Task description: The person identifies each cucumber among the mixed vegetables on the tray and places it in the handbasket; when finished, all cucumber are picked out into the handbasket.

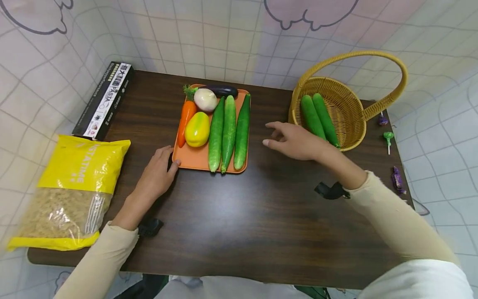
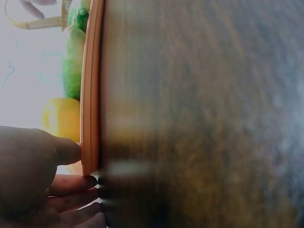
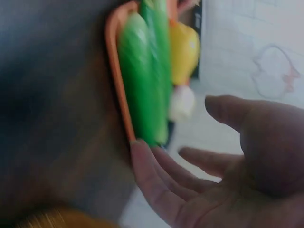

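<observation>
My left hand (image 1: 157, 172) grips the front left corner of an orange tray (image 1: 192, 160), thumb at the rim and fingers along the outer side. On the tray, three cucumbers (image 1: 228, 133) lie side by side at the right. A yellow bell pepper (image 1: 197, 129), a carrot (image 1: 186, 118), a white round vegetable (image 1: 205, 100) and an eggplant (image 1: 220, 90) share it. My right hand (image 1: 295, 141) hovers empty between tray and basket, thumb and fingers spread apart. Two more cucumbers (image 1: 319, 116) lean inside the yellow wicker basket (image 1: 345, 108), just beyond the right wrist.
A yellow bag of pasta (image 1: 74, 187) lies at the left, with a black pasta box (image 1: 104, 99) behind it. Along the right table edge are a green lollipop (image 1: 388, 136) and purple-wrapped candies (image 1: 398, 180). The basket's tall handle (image 1: 358, 54) arches above it. A tiled-pattern backdrop borders the table.
</observation>
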`<state>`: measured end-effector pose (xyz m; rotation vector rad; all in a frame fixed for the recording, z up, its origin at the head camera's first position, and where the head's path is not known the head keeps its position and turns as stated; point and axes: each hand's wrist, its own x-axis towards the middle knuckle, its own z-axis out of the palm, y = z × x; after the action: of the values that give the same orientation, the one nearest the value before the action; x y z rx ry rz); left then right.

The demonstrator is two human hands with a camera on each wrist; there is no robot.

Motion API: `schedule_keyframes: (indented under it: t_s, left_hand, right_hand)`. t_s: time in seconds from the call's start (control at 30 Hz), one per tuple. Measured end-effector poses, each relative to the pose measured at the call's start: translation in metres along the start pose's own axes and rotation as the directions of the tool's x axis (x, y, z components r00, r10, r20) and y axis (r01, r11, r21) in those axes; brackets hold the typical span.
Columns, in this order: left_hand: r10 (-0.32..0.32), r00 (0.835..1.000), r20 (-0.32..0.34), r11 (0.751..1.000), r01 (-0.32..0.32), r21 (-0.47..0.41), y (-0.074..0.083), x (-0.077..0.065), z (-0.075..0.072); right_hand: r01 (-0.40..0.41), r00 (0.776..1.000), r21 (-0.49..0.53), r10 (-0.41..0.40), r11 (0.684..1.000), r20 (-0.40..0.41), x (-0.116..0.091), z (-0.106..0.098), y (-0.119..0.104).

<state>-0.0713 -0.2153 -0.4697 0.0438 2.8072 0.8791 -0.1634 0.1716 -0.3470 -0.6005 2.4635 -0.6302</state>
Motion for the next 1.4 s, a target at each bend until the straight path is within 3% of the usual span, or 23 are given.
schedule_keyframes:
  t_s: [0.2,0.53,0.8,1.07,1.4]
  left_hand:
    - [-0.007,1.0,0.005,1.0,0.007,0.006,0.001,0.001,-0.001]
    - [0.002,1.0,-0.003,1.0,-0.002,0.01,0.001,-0.001,0.0]
    - [0.015,1.0,-0.006,1.0,-0.015,0.013,0.002,0.0,0.0]
    - [0.003,1.0,-0.004,1.0,-0.003,0.02,0.001,0.001,0.001]
    - [0.003,1.0,-0.007,1.0,-0.003,0.023,0.001,0.0,0.001]
  right_hand:
    - [-0.004,0.999,0.086,0.008,0.996,-0.042,0.041,0.038,-0.004]
    - [-0.128,0.988,0.115,0.137,0.985,-0.075,0.081,0.066,-0.02]
    - [-0.208,0.969,0.092,0.218,0.974,-0.113,0.089,0.071,-0.031]
    - [-0.277,0.959,-0.006,0.276,0.961,-0.055,0.096,0.064,-0.047]
    - [-0.283,0.958,-0.05,0.281,0.958,-0.05,0.096,0.067,-0.052]
